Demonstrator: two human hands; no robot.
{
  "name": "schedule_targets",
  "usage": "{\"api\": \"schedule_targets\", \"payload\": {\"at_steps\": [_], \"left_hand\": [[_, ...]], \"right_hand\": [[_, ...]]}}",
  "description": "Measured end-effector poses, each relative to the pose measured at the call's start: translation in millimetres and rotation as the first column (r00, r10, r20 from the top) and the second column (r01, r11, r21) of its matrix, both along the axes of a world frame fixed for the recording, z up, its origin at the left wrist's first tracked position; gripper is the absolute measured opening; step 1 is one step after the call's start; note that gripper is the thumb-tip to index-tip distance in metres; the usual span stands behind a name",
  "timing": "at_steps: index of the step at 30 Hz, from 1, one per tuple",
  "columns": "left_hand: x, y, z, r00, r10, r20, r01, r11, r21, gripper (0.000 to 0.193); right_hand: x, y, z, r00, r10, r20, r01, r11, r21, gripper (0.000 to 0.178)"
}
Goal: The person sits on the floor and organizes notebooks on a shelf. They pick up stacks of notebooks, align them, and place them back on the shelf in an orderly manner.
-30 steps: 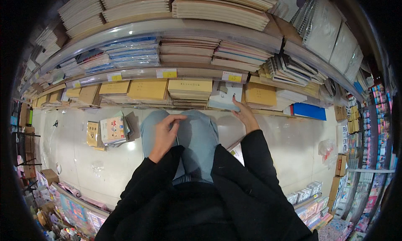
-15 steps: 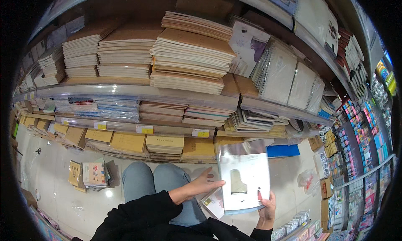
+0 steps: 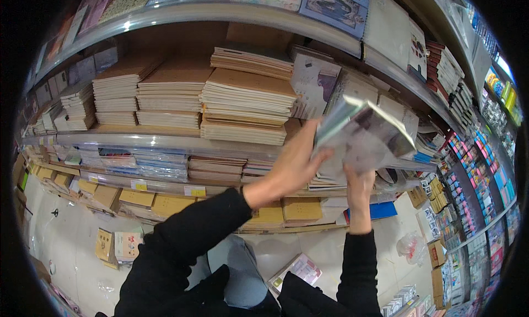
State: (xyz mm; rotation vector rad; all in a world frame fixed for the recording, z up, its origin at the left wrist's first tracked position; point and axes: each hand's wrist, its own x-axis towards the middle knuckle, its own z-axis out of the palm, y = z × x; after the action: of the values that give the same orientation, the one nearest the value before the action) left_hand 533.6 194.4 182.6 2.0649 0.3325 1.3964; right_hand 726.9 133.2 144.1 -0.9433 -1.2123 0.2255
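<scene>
My left hand (image 3: pixel 300 164) and my right hand (image 3: pixel 359 186) hold a notebook (image 3: pixel 372 138) between them, raised in front of the right part of the middle shelf. It is tilted, with a pale edge on top and a greenish side facing left; motion smears its cover, and I cannot tell whether it is one notebook or a thin bundle. The left hand's fingers wrap its left side, partly hidden behind it. From below, the right hand grips its lower edge. Behind it stand spiral notebooks (image 3: pixel 352 85) and a pale purple-printed notebook (image 3: pixel 314 80).
Stacks of brown-covered notebooks (image 3: pixel 248 96) fill the middle shelf (image 3: pixel 165 140). Yellow-brown books (image 3: pixel 171 204) line the bottom level. On the floor lie a pink-and-white notebook (image 3: pixel 300 270), a small pile of books (image 3: pixel 127 245) and a clear plastic bag (image 3: pixel 410 248). Racks of small goods (image 3: pixel 468 190) stand at right.
Both hands have lifted the notebook from low over the floor up to the shelf and tilted it. My left hand, open beside it before, now grips it. The view has shifted upward.
</scene>
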Motion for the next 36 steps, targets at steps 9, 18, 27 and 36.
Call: {"api": "schedule_targets", "payload": {"at_steps": [9, 18, 27, 36], "left_hand": [[-8, 42, 33, 0.921, 0.388, 0.032, -0.378, 0.873, 0.307, 0.066], [-34, 74, 30, 0.728, 0.684, -0.057, -0.428, 0.517, 0.742, 0.041], [-47, 93, 38, 0.562, 0.789, -0.249, -0.490, 0.559, 0.668, 0.055], [-47, 94, 39, 0.590, 0.779, -0.213, -0.497, 0.558, 0.665, 0.047]], "right_hand": [[16, 135, 29, 0.982, -0.048, 0.181, 0.044, 0.999, 0.024, 0.039], [17, 174, 59, 0.870, -0.289, 0.399, 0.389, 0.900, -0.197, 0.078], [22, 229, 178, 0.091, -0.012, 0.996, 0.481, 0.876, -0.033, 0.106], [-5, 230, 214, -0.040, 0.289, 0.957, 0.658, 0.728, -0.192, 0.102]]}}
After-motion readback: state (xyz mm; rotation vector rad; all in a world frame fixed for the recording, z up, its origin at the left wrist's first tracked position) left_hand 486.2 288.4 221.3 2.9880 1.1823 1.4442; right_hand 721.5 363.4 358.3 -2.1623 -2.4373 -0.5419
